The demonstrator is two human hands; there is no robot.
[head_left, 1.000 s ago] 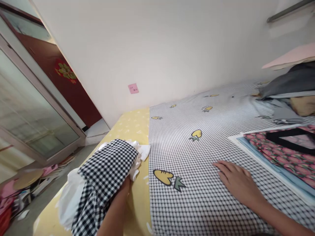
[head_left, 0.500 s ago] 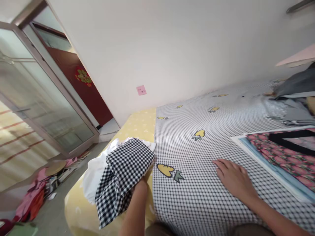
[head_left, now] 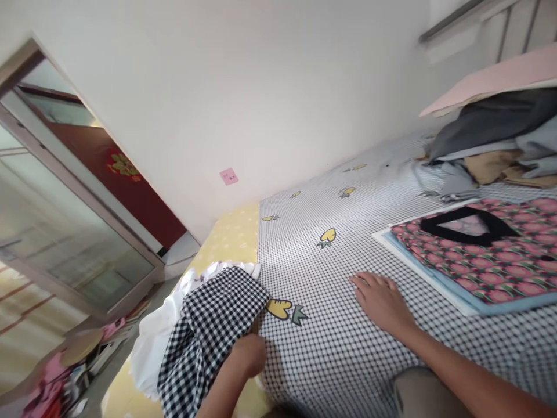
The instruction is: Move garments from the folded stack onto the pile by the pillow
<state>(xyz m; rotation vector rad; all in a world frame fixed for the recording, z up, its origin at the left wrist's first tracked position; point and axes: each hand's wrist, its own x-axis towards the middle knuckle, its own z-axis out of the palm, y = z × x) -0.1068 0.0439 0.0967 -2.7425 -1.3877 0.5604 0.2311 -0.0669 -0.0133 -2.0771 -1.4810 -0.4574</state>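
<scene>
My left hand (head_left: 249, 354) grips a black-and-white gingham garment (head_left: 213, 325) with white fabric (head_left: 152, 337) under it, at the yellow edge of the bed. The garment hangs over the bed's side. My right hand (head_left: 380, 302) lies flat, fingers together, on the small-checked sheet (head_left: 331, 360) printed with yellow carrots. It holds nothing.
A folded pink strawberry-print garment (head_left: 478, 255) on a light blue and white piece lies to the right. Behind it is a pile of grey and tan clothes (head_left: 491, 139). A white wall runs behind the bed. A glass sliding door (head_left: 65, 244) and floor clutter (head_left: 61, 371) are at the left.
The gingham garment has come in from the bed's edge toward the checked sheet. My right hand stays flat on the sheet. The view has swung right, showing more of the folded clothes.
</scene>
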